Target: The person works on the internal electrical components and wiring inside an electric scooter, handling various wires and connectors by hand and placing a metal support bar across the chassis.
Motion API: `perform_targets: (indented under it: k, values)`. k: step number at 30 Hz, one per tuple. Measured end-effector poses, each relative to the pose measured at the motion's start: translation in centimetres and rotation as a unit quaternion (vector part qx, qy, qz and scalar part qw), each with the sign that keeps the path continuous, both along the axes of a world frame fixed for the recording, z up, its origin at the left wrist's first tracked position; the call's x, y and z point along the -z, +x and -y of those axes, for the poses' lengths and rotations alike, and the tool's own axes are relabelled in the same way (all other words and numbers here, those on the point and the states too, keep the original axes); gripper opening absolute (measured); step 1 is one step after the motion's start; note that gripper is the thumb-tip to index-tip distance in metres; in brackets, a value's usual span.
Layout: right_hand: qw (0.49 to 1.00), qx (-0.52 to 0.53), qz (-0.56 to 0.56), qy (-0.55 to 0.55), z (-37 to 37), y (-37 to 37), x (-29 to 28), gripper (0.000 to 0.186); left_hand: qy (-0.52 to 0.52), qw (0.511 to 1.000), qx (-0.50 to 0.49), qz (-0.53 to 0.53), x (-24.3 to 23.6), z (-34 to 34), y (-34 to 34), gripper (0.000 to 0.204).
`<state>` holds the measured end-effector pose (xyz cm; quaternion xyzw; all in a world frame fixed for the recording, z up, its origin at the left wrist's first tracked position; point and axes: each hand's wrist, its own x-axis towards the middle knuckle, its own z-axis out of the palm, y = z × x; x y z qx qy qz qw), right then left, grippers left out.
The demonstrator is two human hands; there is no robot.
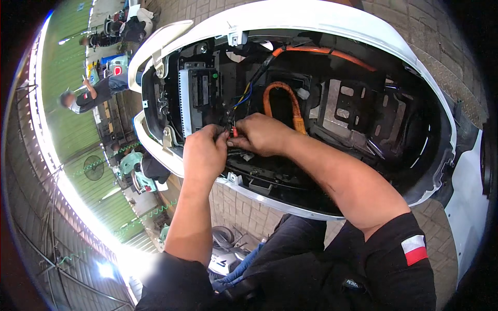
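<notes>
Over the open body of a white scooter (332, 18), both my hands meet at the wiring. My left hand (204, 153) is closed in a pinch, and what lies between its fingertips is too small to make out. A small red wire connector (235, 131) shows at the fingertips of my right hand (263, 135), which is pinched round it. Just beyond the hands runs a thin bundle of yellow and blue wires (245, 96). Left of them sits a black box with a ribbed silver side (185, 103).
A thick orange cable (280, 85) loops up beside my right wrist, and another orange cable (327, 51) follows the far wall. A metal bracket plate (332, 116) fills the right of the cavity. Paving lies around the scooter; a person (96, 96) stands at the far left.
</notes>
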<state>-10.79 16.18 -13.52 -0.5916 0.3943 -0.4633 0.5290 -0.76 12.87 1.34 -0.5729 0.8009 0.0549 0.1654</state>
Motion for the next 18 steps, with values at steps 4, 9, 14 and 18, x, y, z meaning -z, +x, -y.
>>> perform_targets:
  k: [4, 9, 14, 18]
  values:
    - [0.999, -0.012, -0.050, -0.017, 0.2, -0.4, -1.1, 0.045, -0.018, 1.000, -0.008, 0.002, 0.3, 0.1, -0.3, 0.017]
    - [0.994, -0.032, -0.100, 0.018, 0.2, -0.5, -2.3, 0.035, -0.016, 1.000, -0.002, -0.006, 0.8, -0.1, 0.0, 0.019]
    - [0.987, -0.024, -0.150, 0.045, 0.4, 0.1, -2.4, 0.029, 0.004, 0.999, -0.020, -0.029, 0.4, -0.6, -0.2, 0.023]
    - [0.995, -0.019, -0.096, 0.006, -0.9, -0.3, -0.8, 0.027, 0.033, 0.997, -0.029, -0.060, 0.6, -1.8, -0.3, 0.025]
